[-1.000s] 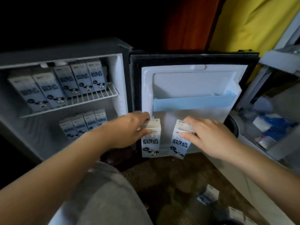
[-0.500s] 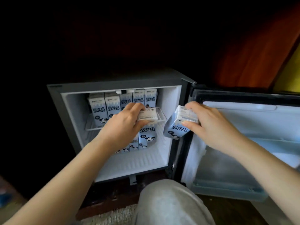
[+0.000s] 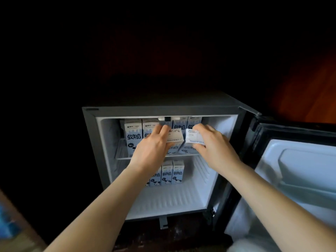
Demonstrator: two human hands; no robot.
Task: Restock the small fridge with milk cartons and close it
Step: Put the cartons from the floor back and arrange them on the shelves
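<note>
1. The small fridge [image 3: 91,142] is viewed from the front and slightly above, with its door [image 3: 300,170] swung wide to the right.
2. A milk carton [image 3: 175,136] is held in the left grip [image 3: 152,148] at the front of the upper shelf [image 3: 121,151] — the fingers are curled over its top and the thumb is pressed beneath.
3. A second milk carton [image 3: 193,137] is held just beside it in the right grip [image 3: 216,144], with the fingers wrapped over the top and the thumb below; the 2 held cartons are nearly touching.
4. Both held cartons are tilted, with their tops turned towards the camera. Whether their bases rest on the wire shelf cannot be told.
5. A row of upright cartons [image 3: 133,135] is lined along the back of the upper shelf, partly hidden behind the hands.
6. On the fridge floor below, 3 cartons [image 3: 167,173] are stood side by side towards the left — a further one is partly covered by the left forearm.
</note>
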